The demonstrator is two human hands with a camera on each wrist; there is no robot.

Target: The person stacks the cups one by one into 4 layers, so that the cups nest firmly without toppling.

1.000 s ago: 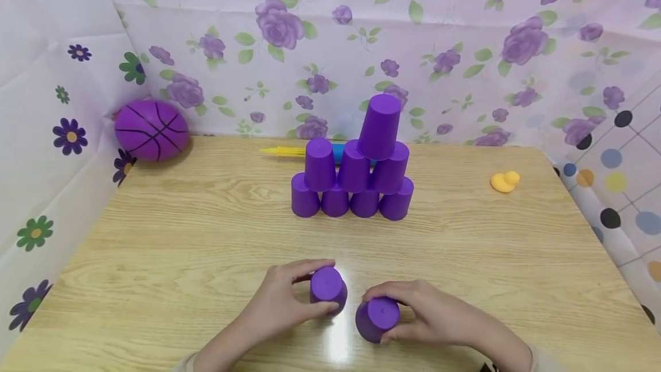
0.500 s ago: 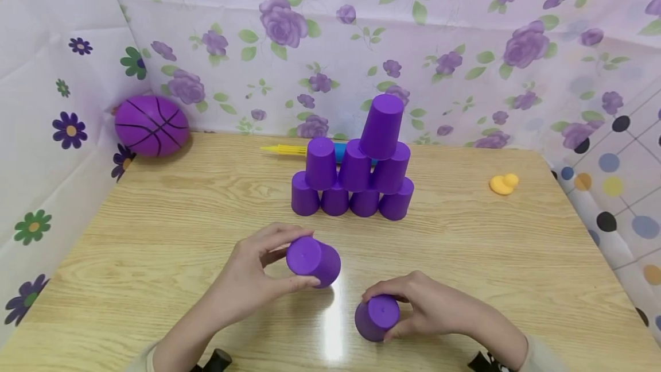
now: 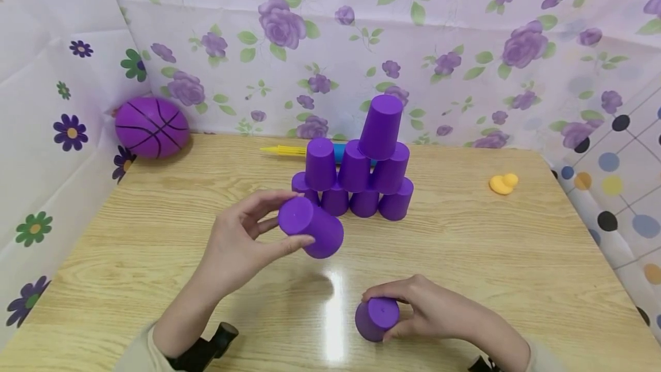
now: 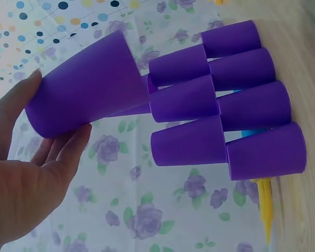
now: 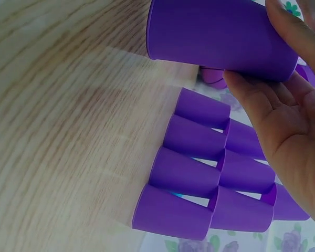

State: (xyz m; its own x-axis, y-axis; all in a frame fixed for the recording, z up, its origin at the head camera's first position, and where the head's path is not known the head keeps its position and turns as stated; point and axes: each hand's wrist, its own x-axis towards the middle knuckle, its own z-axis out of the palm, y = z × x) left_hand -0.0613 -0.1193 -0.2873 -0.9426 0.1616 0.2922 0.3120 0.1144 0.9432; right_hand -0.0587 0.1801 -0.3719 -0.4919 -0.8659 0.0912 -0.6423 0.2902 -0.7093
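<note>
My left hand (image 3: pixel 240 245) grips a purple cup (image 3: pixel 320 228) between thumb and fingers, raised off the table and tilted, its closed base toward the palm. In the left wrist view this cup (image 4: pixel 89 86) fills the upper left. My right hand (image 3: pixel 428 309) holds another upside-down purple cup (image 3: pixel 374 320) near the table's front. Beyond both hands stands a stack of upside-down purple cups (image 3: pixel 356 165): a bottom row of several, three above, and one cup (image 3: pixel 382 126) on top, over the right-hand gap. The lifted cup overlaps the stack's lower left cup in the head view.
Behind the stack lies a blue and yellow toy (image 3: pixel 286 150), partly hidden. A purple basketball (image 3: pixel 152 128) rests at the back left. On the right sits a yellow rubber duck (image 3: pixel 503 183). Flowered cloth (image 3: pixel 222 33) hangs along the table's back edge.
My left hand has lifted its cup off the table and carried it forward and left toward the stack, tilting it. The right hand and its cup have stayed nearly still.
</note>
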